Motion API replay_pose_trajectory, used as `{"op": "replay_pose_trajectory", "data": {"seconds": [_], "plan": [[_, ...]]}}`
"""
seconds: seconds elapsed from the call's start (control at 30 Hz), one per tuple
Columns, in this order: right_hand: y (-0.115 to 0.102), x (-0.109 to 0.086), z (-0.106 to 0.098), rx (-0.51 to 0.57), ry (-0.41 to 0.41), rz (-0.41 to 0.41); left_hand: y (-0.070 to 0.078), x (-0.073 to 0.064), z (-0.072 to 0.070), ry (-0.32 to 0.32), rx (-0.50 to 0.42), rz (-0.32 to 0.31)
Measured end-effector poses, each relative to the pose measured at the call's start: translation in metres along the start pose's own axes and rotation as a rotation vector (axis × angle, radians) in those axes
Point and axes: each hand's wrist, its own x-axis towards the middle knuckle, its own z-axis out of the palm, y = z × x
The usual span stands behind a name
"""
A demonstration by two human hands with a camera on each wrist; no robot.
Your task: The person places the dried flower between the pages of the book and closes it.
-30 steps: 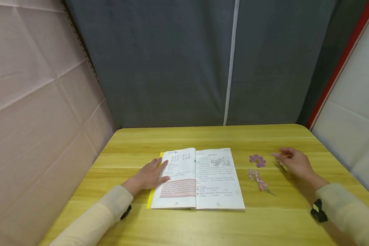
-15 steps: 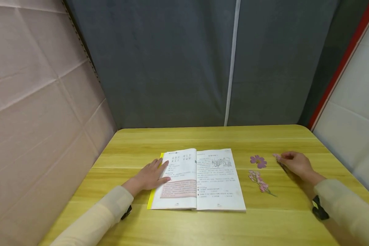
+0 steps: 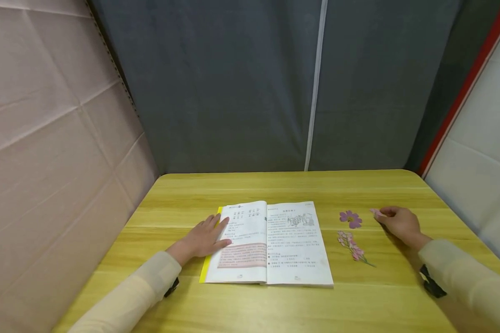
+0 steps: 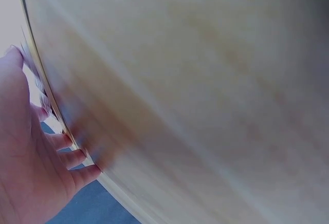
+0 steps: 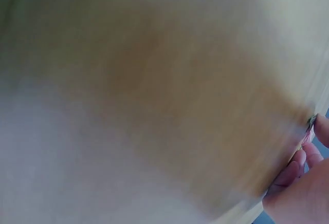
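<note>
My left hand lies with straight fingers on the left page of an open printed book, near its yellow left edge. In the left wrist view the fingertips rest low along the table. At the right, my right hand pinches a small pink flower sprig; the hand hides most of it. A bit of its green and pink shows between thumb and fingers in the right wrist view. Left of that hand lie a flat purple flower and a pink blossom sprig with a green stem.
The wooden table carries the book near its middle. A dark grey curtain hangs behind the far edge. Pale cloth stands along the left side, and a white panel along the right.
My right fingers have closed in on the small pink sprig and turned slightly, covering more of it. My left hand and the book have stayed in place.
</note>
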Motion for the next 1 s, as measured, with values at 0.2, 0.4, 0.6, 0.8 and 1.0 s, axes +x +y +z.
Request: {"op": "replay_pose_trajectory", "data": {"seconds": [0.2,0.4,0.6,0.8,1.0], "plan": [[0.0013,-0.002,-0.0004,0.076,-0.014,0.069,0.0004,0.0004,-0.0006,0.014,-0.004,0.013],[0.0012,-0.0031,-0.0022,0.157,-0.032,0.113,0.0011,0.0003,-0.0019,0.018,0.0,0.017],[-0.0004,-0.002,-0.0032,0.184,-0.044,0.121,0.0017,-0.0007,-0.0029,0.024,-0.01,0.018],[-0.0014,-0.0033,-0.0027,0.196,-0.03,0.128,0.0023,-0.0015,-0.0031,0.022,-0.018,0.022],[-0.0028,-0.0021,-0.0022,0.21,-0.02,0.157,0.0027,-0.0017,-0.0038,0.026,-0.031,0.026]]}}
